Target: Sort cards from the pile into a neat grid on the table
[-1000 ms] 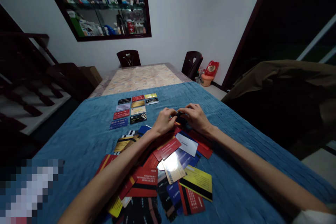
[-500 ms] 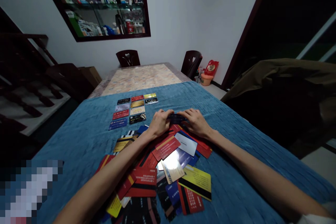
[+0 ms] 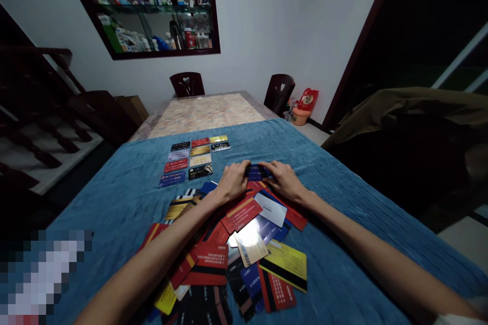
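Observation:
Between my two hands is a dark blue card (image 3: pixel 256 172) with pale lettering, held above the far edge of a loose pile. My left hand (image 3: pixel 233 181) grips its left end, and my right hand (image 3: pixel 282 179) pinches the right end. Below them lies the heap of overlapping cards, among them a red card (image 3: pixel 241 215), a white card (image 3: pixel 270 208), a yellow card (image 3: pixel 285 264) with a black stripe and a shiny cream card (image 3: pixel 252 249). Beyond my left hand, several cards lie in neat columns, with a blue card (image 3: pixel 172 179) and a black card (image 3: pixel 200 171) nearest.
A blue cloth (image 3: pixel 328 203) covers the near part of the table; a patterned cover (image 3: pixel 206 111) shows farther back. Dark chairs (image 3: pixel 279 92) stand at the far end. On the right is a brown draped cloth (image 3: pixel 404 106). A blurred patch fills the lower left.
The blue card has tilted so that its lettered face shows more clearly between my fingers. My hands stay in nearly the same place, and the pile and columns look unchanged.

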`<act>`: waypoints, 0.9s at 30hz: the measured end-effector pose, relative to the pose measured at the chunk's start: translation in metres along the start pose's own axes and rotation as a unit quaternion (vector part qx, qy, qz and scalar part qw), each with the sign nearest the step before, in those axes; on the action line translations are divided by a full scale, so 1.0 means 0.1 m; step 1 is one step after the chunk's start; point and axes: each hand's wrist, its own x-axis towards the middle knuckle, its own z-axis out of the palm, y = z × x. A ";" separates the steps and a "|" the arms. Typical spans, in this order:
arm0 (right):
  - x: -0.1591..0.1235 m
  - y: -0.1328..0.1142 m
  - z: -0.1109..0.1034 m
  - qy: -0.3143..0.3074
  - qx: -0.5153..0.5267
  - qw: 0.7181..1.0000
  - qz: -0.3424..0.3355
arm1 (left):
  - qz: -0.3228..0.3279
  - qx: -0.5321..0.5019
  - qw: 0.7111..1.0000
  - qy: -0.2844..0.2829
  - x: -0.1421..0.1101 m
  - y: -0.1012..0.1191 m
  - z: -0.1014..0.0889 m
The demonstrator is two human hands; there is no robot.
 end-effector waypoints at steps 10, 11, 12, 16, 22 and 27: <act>0.00 0.01 -0.06 0.021 0.008 1.000 -0.014 | 0.008 -0.050 0.998 0.022 0.03 -0.05 0.02; 0.00 0.01 -0.07 0.022 0.005 1.000 -0.016 | 0.010 -0.050 0.998 0.022 0.02 -0.06 0.01; 0.00 0.01 -0.07 0.022 0.003 1.000 -0.018 | 0.012 -0.048 0.999 0.021 0.01 -0.06 0.01; 0.00 -0.01 -0.10 0.023 0.002 0.999 -0.027 | 0.020 -0.037 0.999 0.016 -0.06 -0.07 -0.04; 0.02 -0.08 -0.13 0.012 0.004 0.999 -0.037 | 0.023 -0.043 0.999 0.022 -0.17 -0.13 -0.11; 0.05 -0.19 -0.15 0.015 0.001 0.998 -0.063 | 0.023 -0.036 0.999 0.021 -0.30 -0.23 -0.18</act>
